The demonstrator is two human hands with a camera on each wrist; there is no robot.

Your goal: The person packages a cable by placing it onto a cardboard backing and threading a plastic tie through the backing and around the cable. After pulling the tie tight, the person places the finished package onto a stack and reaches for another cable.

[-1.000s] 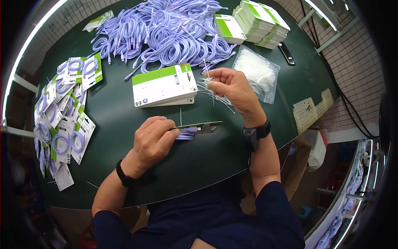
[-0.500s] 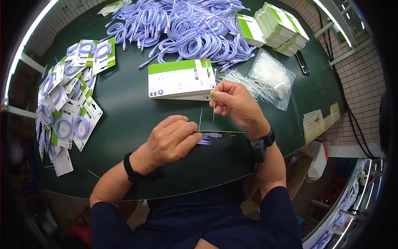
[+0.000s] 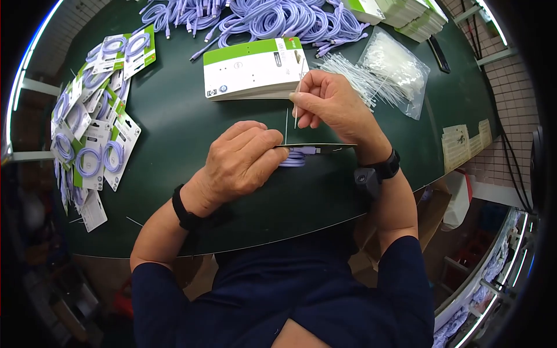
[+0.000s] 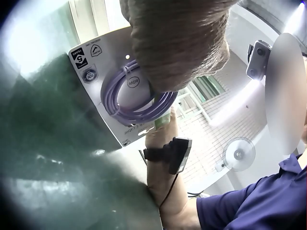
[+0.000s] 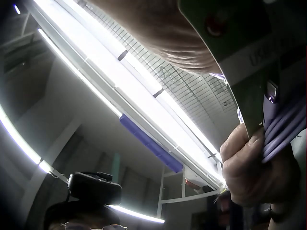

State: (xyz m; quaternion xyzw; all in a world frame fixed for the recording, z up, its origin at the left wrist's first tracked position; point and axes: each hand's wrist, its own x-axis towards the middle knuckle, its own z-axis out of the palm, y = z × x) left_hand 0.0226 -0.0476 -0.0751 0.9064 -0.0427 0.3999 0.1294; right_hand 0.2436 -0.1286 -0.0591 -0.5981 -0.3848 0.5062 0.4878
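Note:
Held edge-on to the head camera, a printed packaging card [image 3: 333,144] is gripped at its left end by my left hand [image 3: 246,156]. A coiled purple USB cable [image 3: 292,159] lies against the card's near face; the left wrist view shows the coil [image 4: 111,98] with a tie around its upper part. One thin white cable tie [image 3: 286,124] stands up from the card's far side, beside the left fingers. My right hand [image 3: 336,107] pinches another white cable tie [image 3: 296,118] upright between thumb and index finger, just beyond the card. The left hand's fingertips are hidden behind the card.
Beyond the hands lies a stack of blank-side cards [image 3: 249,72]. Loose cable ties [image 3: 351,75] and a plastic bag [image 3: 397,69] of ties are to its right. Finished carded cables [image 3: 93,139] pile up at left; loose purple cables [image 3: 278,20] heap at the back.
My right hand has come from beside the loose ties toward the card, turning its cable tie upright. The left hand still holds the card. The head view has shifted, moving the background upward.

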